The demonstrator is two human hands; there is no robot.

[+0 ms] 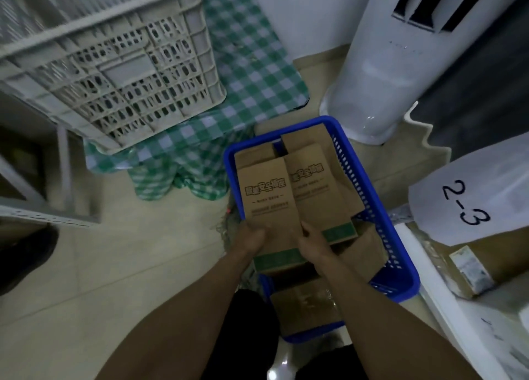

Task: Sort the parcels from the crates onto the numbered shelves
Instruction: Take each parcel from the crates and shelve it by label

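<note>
A pale grey slatted plastic crate (114, 73) sits on green-checked cloth (252, 64). Beside a white "2-3" sheet (469, 202), the blue plastic basket (230, 179) holds brown printed cardboard parcels — left hand (253, 236) grips one parcel (263, 190), right hand (312, 243) grips its neighbour (317, 190).

1. The basket (369, 190) is bright blue plastic.
2. The cardboard boxes (266, 196) are kraft brown with dark print, plus a green band across the near end.
3. The tablecloth (252, 64) is a green and white check, proper gingham look.
4. The crate (128, 73) is off-white, lattice pattern all over.
5. The air conditioner (380, 64) is white with black vent slots.
6. The label (469, 202) is white paper with "2-3" in black.
7. The floor (128, 250) is beige tile.
</note>
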